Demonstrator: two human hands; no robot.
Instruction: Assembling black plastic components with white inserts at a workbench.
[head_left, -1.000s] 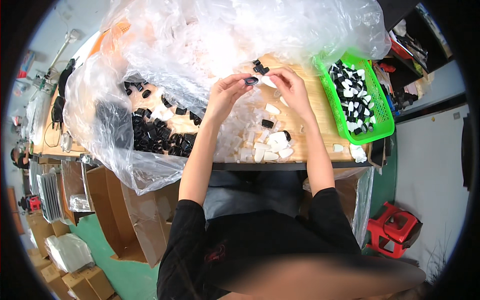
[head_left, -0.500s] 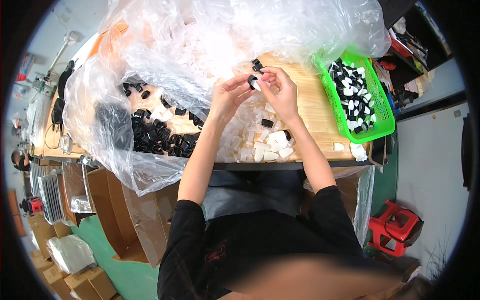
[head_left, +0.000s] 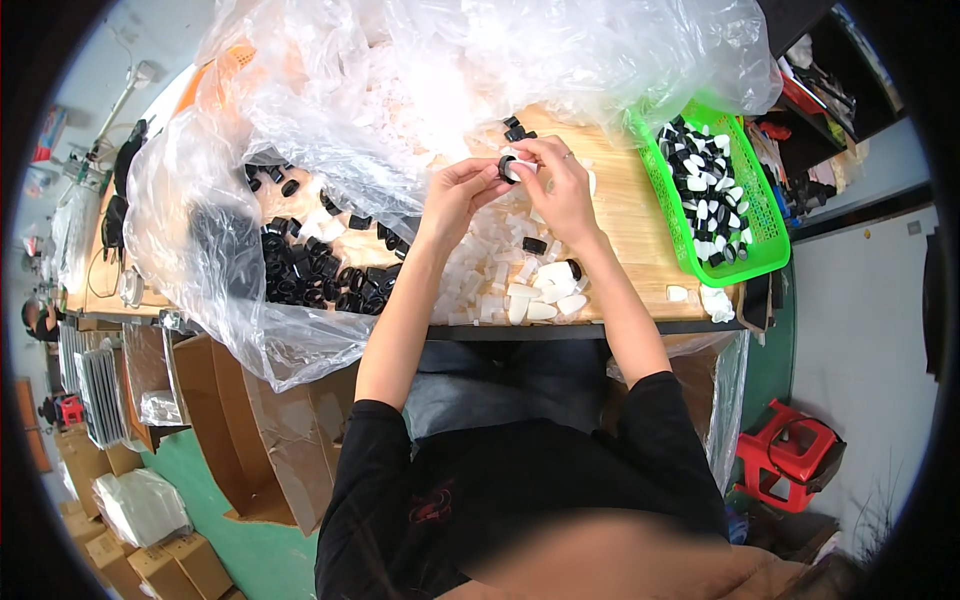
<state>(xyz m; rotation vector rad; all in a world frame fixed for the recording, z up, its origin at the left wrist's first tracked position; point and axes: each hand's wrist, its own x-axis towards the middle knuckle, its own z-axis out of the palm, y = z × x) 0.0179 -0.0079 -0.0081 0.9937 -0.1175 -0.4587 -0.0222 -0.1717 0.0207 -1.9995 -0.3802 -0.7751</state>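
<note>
A small black ring [head_left: 507,170] is hovering above the desk [head_left: 630,230], its open end facing the right, and a white piece [head_left: 523,167] is meeting it there; how far the piece is reaching inside, I cannot tell. The left hand [head_left: 460,195] is keeping a narrow grip, pinching the black ring between thumb and fingers. The right hand [head_left: 562,190] is holding the white piece in an equally narrow grip. Just beyond the hands, a few black parts [head_left: 517,130] are lying together. Nearer the person, loose white pieces [head_left: 545,290] are lying beside a spread of translucent bits [head_left: 475,270]. To the left, a heap of black rings [head_left: 310,270] is resting, with clear plastic sheeting [head_left: 310,345] surrounding it. On the right, a green basket [head_left: 772,250] is holding many black-and-white parts [head_left: 705,190]. Farther out, a red stool [head_left: 785,450] is standing on the right.
</note>
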